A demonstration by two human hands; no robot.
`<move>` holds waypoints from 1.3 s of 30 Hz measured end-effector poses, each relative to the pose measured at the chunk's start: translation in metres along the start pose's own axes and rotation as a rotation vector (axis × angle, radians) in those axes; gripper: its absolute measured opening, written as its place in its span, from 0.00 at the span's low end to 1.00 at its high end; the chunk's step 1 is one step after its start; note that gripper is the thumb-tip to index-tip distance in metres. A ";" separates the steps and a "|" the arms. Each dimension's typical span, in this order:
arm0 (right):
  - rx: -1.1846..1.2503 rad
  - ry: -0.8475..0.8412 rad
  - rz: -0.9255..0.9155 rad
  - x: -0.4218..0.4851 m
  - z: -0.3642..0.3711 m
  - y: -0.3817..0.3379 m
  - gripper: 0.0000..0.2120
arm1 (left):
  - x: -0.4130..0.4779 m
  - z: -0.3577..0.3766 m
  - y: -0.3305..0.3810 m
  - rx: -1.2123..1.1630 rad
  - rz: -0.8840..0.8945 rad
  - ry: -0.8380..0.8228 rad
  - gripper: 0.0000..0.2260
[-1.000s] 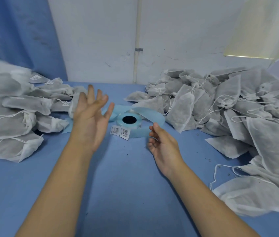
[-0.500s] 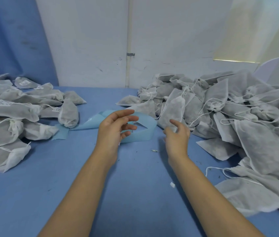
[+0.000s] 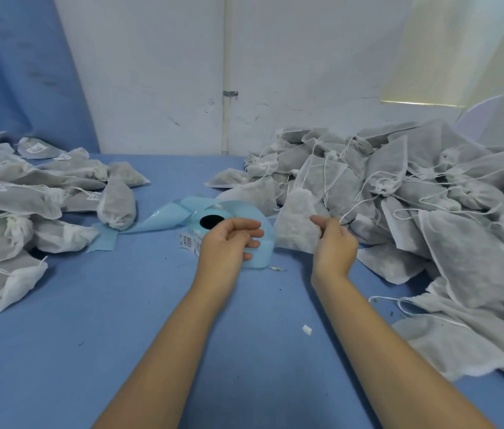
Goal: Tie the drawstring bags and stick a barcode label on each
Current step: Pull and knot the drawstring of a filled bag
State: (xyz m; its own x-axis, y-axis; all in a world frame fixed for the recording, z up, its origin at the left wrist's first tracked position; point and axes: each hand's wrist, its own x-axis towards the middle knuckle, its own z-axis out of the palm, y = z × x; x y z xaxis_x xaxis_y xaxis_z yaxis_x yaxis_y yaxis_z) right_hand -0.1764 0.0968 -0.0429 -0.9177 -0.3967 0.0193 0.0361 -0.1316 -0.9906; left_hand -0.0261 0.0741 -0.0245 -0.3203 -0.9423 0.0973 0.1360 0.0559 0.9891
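Filled drawstring bag (image 3: 297,224) held just right of the label roll (image 3: 213,222).
Its edge is pinched by the right hand (image 3: 334,247); the left hand (image 3: 229,243) is held loosely curled over the roll, empty.

Bare blue table (image 3: 120,351) between bag piles (image 3: 430,196); label roll (image 3: 213,221) mid-table

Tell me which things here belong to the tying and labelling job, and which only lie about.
Job: bag in right hand, label roll, untied pile, labelled pile.
Lying about: white scrap, wall pipe, blue curtain.
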 end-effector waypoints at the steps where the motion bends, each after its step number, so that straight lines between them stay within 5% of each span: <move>1: 0.015 0.011 -0.004 -0.005 0.000 0.001 0.17 | -0.001 0.003 -0.004 0.050 -0.002 -0.007 0.12; 7: 0.036 0.053 -0.130 -0.022 -0.007 0.001 0.16 | -0.008 0.011 -0.016 0.422 0.188 0.003 0.15; 13: 0.062 0.085 -0.094 -0.020 -0.016 0.005 0.15 | -0.018 0.015 -0.023 0.523 0.452 -0.057 0.16; 18: 0.082 0.111 -0.054 -0.021 -0.014 0.004 0.16 | -0.017 0.007 -0.033 0.797 0.610 0.072 0.13; 22: 0.086 0.060 -0.002 -0.025 -0.014 0.003 0.18 | -0.013 0.008 -0.038 0.665 0.412 -0.002 0.10; 27: 0.219 0.021 0.065 -0.032 -0.013 0.000 0.16 | -0.021 0.014 -0.036 0.406 0.350 -0.258 0.28; 33: 0.199 -0.059 -0.089 -0.032 -0.019 -0.003 0.18 | -0.020 0.022 -0.020 0.258 0.489 0.018 0.13; 36: -0.172 -0.275 -0.353 -0.035 -0.024 -0.001 0.19 | -0.019 0.025 -0.015 0.140 0.381 0.032 0.10; 39: -0.210 -0.509 -0.224 -0.041 -0.030 0.001 0.09 | -0.015 0.027 -0.009 0.014 0.281 0.067 0.08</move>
State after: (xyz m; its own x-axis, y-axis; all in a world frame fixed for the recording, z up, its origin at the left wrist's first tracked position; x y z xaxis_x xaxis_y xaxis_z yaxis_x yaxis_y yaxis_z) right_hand -0.1505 0.1408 -0.0483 -0.5867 -0.7728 0.2421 -0.2635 -0.1005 -0.9594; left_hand -0.0476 0.0968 -0.0321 -0.2092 -0.9091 0.3604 0.1974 0.3217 0.9260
